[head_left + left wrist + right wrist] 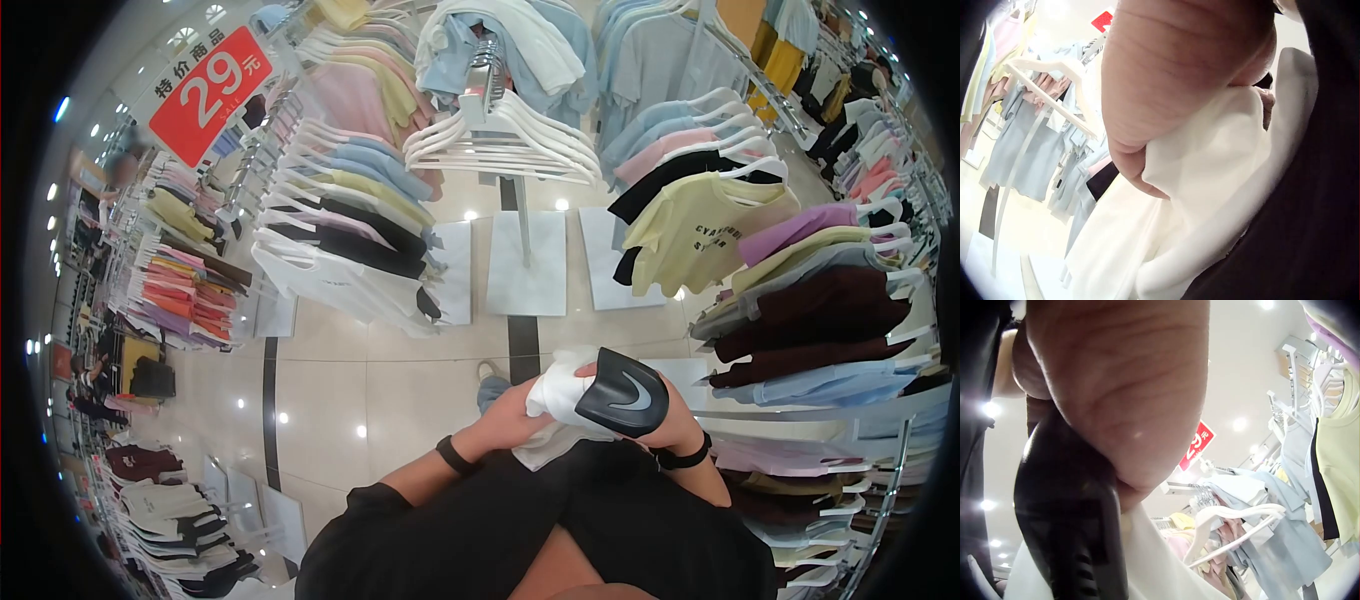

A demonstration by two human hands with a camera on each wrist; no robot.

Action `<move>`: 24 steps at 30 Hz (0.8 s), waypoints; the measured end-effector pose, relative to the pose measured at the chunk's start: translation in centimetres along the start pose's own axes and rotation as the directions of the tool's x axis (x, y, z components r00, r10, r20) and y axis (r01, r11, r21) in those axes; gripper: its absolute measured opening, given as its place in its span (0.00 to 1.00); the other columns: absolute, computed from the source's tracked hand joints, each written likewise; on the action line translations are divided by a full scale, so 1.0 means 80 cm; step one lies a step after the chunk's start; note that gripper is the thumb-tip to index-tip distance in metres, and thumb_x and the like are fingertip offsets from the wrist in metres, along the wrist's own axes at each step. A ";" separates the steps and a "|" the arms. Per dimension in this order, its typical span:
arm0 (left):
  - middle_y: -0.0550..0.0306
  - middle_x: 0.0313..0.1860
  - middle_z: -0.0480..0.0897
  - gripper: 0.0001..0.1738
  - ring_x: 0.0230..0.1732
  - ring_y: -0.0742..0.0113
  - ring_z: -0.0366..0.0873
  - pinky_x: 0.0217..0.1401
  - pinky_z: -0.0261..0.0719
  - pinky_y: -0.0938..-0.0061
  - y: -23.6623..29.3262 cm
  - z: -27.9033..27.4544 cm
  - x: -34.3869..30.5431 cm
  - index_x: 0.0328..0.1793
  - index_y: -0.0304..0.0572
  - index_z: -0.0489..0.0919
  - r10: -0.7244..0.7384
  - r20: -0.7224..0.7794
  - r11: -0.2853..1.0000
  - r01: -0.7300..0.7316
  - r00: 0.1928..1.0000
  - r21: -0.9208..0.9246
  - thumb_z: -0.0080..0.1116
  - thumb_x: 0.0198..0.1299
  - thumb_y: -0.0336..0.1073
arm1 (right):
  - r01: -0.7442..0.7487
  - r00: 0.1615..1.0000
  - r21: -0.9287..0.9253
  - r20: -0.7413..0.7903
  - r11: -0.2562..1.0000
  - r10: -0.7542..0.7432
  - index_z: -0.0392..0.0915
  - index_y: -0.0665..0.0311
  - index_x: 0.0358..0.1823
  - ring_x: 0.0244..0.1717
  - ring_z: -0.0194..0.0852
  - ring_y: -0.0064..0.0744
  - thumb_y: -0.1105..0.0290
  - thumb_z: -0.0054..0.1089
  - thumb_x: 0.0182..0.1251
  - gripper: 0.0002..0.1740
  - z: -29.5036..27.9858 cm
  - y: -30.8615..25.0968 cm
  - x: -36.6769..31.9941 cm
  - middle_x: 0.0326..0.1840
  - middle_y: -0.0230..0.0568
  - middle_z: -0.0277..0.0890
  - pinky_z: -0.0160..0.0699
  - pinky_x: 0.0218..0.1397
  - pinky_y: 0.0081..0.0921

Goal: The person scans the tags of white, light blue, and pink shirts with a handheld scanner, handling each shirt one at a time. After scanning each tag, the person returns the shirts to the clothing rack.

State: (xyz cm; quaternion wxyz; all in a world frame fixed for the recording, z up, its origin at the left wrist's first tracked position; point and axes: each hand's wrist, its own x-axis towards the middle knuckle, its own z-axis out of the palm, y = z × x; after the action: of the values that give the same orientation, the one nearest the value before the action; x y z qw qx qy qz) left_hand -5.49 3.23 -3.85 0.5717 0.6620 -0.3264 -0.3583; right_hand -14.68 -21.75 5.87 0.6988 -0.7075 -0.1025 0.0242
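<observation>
My left hand (505,415) grips a bunched white garment (556,385) in front of my body. In the left wrist view its fingers (1179,69) press into folds of the white cloth (1210,144). My right hand (678,418) holds a black hand-held device (625,395) with a rounded head and a grey curved mark. The head overlaps the garment's right side in the head view. From the right wrist, the device's black body (1066,512) shows ridges low down, beside the white cloth. Most of the right fingers are hidden behind the device.
Ahead stands a rack with white hangers (500,140) and folded clothes (500,45) on top. Hung shirts flank it, including a yellow shirt (700,225) at right and a white shirt (335,285) at left. A red price sign (210,95) is upper left. Below is tiled floor (330,400).
</observation>
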 end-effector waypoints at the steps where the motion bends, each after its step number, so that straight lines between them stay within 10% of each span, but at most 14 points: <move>1: 0.47 0.66 0.83 0.30 0.68 0.54 0.81 0.71 0.75 0.63 0.000 0.000 0.000 0.75 0.37 0.73 -0.001 -0.006 1.000 0.001 1.000 0.004 0.65 0.69 0.35 | 0.001 1.000 0.003 0.006 1.000 -0.001 0.79 0.72 0.64 0.60 0.82 0.35 0.70 0.77 0.56 0.33 0.000 0.000 0.001 0.64 0.46 0.83 0.77 0.67 0.33; 24: 0.48 0.60 0.86 0.23 0.60 0.53 0.84 0.65 0.78 0.63 -0.008 -0.001 0.004 0.68 0.38 0.78 0.001 -0.100 1.000 0.000 0.995 0.003 0.65 0.68 0.34 | -0.028 0.999 0.073 0.030 0.997 0.026 0.76 0.73 0.68 0.66 0.79 0.33 0.77 0.75 0.58 0.34 -0.009 0.011 0.000 0.72 0.47 0.78 0.75 0.70 0.31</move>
State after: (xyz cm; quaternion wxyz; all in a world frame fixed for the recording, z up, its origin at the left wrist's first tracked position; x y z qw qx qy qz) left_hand -5.24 3.10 -4.51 0.5864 0.6801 -0.2980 -0.3239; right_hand -14.48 -22.50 5.03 0.7224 -0.6822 -0.1021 0.0475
